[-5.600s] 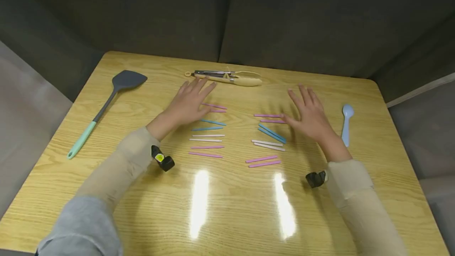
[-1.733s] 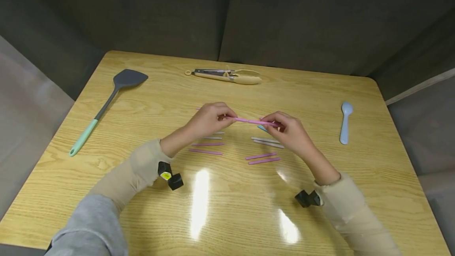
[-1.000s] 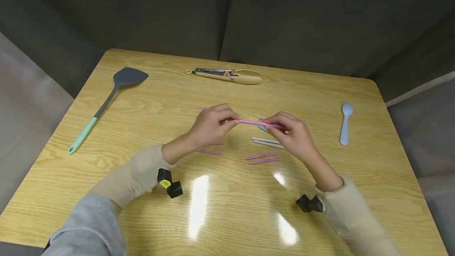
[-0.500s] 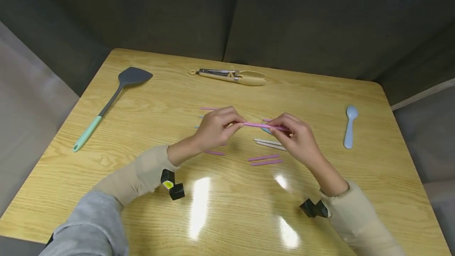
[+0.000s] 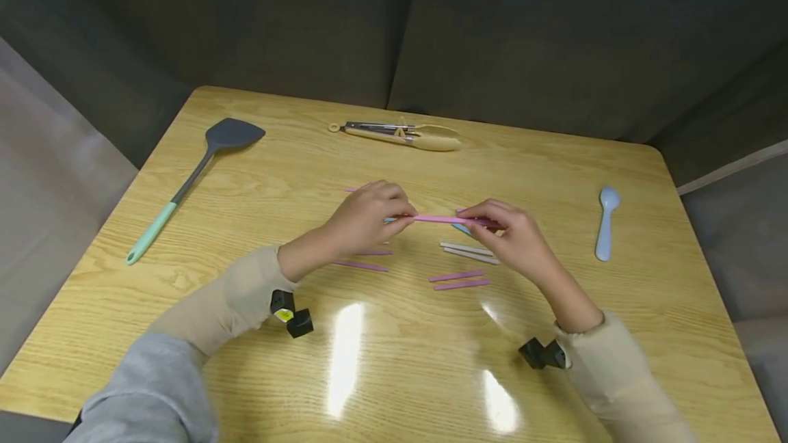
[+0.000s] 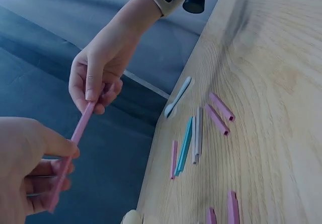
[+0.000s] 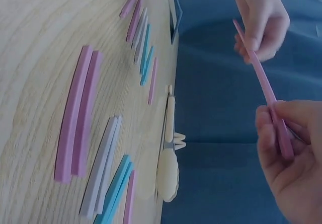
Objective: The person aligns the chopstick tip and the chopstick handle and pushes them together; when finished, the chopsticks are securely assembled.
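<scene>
A pink chopstick (image 5: 438, 219) is held level above the table between both hands, its two halves lined up end to end. Its slim end is pinched by the left hand (image 5: 369, 217), thumb against fingers. The right hand (image 5: 511, 231) grips the thicker square end, which lies inside its curled fingers in the right wrist view. Below on the right are white chopstick halves (image 5: 470, 252), pink halves (image 5: 458, 284) and partly covered blue halves (image 5: 460, 228). Slim pink halves (image 5: 363, 266) lie on the left; the left hand hides others in the head view.
Tongs (image 5: 403, 135) lie along the back of the wooden table (image 5: 277, 388). At the left is a grey turner (image 5: 203, 166) with a mint handle; a light blue spoon (image 5: 605, 224) lies at the right. Dark curtains (image 5: 523, 39) hang behind.
Both hands, earlier spread over the table, have each picked up a pink half from the back rows. The halves' ends have come together; since then the hands have shifted only slightly.
</scene>
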A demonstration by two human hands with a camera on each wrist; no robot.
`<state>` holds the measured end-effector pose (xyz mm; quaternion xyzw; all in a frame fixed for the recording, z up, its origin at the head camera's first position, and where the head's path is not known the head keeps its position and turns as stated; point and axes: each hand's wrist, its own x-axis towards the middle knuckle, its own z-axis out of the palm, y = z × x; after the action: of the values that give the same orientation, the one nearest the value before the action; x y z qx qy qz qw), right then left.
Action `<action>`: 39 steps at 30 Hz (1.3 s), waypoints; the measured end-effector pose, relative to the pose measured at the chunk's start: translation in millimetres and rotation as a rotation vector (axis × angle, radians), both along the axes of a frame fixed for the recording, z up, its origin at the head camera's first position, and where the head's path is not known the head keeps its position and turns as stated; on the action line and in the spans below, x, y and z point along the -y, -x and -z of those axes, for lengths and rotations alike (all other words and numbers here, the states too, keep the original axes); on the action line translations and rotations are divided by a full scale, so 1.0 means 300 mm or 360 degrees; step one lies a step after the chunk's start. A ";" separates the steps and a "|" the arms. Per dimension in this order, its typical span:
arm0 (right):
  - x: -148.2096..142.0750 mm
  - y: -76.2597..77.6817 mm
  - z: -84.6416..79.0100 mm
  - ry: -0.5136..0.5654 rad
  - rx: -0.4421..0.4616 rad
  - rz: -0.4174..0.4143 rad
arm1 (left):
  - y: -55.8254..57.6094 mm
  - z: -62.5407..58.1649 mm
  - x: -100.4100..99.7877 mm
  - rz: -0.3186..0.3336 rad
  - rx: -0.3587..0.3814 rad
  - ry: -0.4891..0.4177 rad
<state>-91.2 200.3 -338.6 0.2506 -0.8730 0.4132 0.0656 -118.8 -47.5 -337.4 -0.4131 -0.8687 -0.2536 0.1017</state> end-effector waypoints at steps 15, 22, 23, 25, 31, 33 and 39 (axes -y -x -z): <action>-0.144 0.090 0.092 -0.0268 0.0228 0.0325 | 0.043 0.175 0.297 -0.0777 0.0429 -0.0091; -0.162 0.106 0.124 -0.0232 0.0432 0.0336 | 0.034 0.265 0.376 -0.0879 0.0409 -0.0072; -0.164 0.106 0.127 -0.0231 0.0454 0.0340 | 0.031 0.273 0.381 -0.0888 0.0415 -0.0066; -0.167 0.108 0.134 -0.0240 0.0470 0.0343 | 0.027 0.285 0.387 -0.0910 0.0429 -0.0057; -0.178 0.124 0.166 -0.0538 0.0314 0.0327 | 0.015 0.319 0.393 -0.0894 0.0357 -0.0012; -0.179 0.131 0.174 -0.0638 0.0283 0.0327 | 0.013 0.325 0.395 -0.0868 0.0333 -0.0002; -0.185 0.148 0.180 -0.0705 0.0331 0.0312 | 0.016 0.309 0.391 -0.0877 0.0313 0.0038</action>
<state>-135.6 255.8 -392.7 0.1294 -0.9643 0.2273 -0.0411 -123.6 -164.8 -430.1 -0.1361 -0.9569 -0.2448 0.0771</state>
